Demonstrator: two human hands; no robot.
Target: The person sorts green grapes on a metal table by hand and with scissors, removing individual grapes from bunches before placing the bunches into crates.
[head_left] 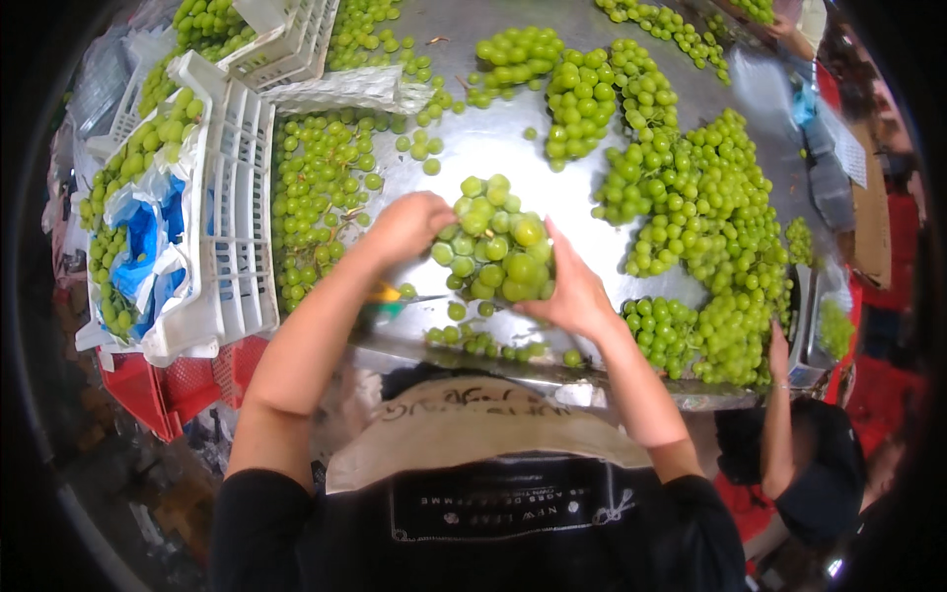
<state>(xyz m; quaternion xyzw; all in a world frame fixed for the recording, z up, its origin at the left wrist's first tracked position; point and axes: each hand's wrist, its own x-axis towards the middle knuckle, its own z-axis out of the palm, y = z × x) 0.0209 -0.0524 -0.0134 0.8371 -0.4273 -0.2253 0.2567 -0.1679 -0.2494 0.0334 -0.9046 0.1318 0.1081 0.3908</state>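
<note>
One bunch of green grapes (495,242) held above metal table (493,138) near its front edge; left hand (406,227) and right hand (572,291) both half-closed, cupping it. Two white crates (237,227) at left edge.

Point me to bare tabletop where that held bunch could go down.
Bare metal table between the held bunch, the upper clusters and the left heap. A thin strip by the right hand. Right side crowded by the big pile; crate blocks the left.
</note>
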